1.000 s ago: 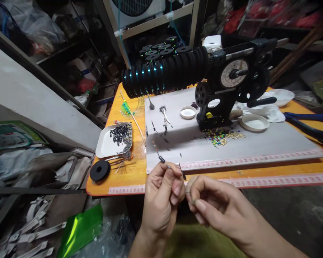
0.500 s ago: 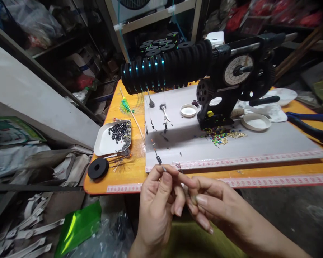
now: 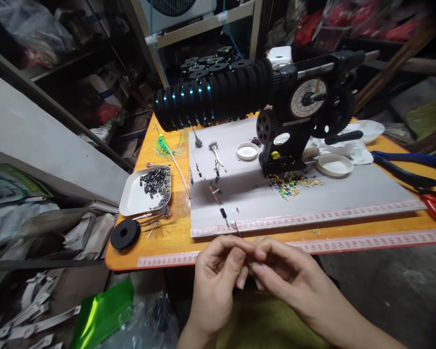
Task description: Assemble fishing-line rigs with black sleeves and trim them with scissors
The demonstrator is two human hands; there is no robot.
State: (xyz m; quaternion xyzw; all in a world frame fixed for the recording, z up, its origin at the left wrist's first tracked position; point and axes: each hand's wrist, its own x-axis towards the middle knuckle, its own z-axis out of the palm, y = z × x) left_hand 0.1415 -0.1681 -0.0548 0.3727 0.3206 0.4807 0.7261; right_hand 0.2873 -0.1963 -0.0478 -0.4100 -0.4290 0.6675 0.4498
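Close together in front of the table edge, my left hand point(image 3: 218, 281) and my right hand point(image 3: 298, 276) are both closed, fingertips meeting. Pinched between thumbs and index fingers is something small that the fingers mostly hide. Just beyond the left fingertips, a small black cylinder point(image 3: 223, 213) with a grey end shows over the grey board point(image 3: 312, 203). Orange-tipped bits point(image 3: 215, 194) line up above it; I cannot tell whether they are joined to it. A short dark thin piece point(image 3: 237, 229) sticks up just past the left fingers.
A black winding machine point(image 3: 283, 140) carrying a row of spools point(image 3: 210, 97) stands on the board. Coloured beads point(image 3: 288, 184) lie at its base. Leftward are a white tray point(image 3: 129, 196) of black cylinders and a black spool point(image 3: 125, 234). Pliers point(image 3: 403, 169) lie at right.
My hands have drawn closer, fingertips now meeting. The black cylinder, previously at the left fingertips, now shows apart from them over the board. The view has shifted slightly.
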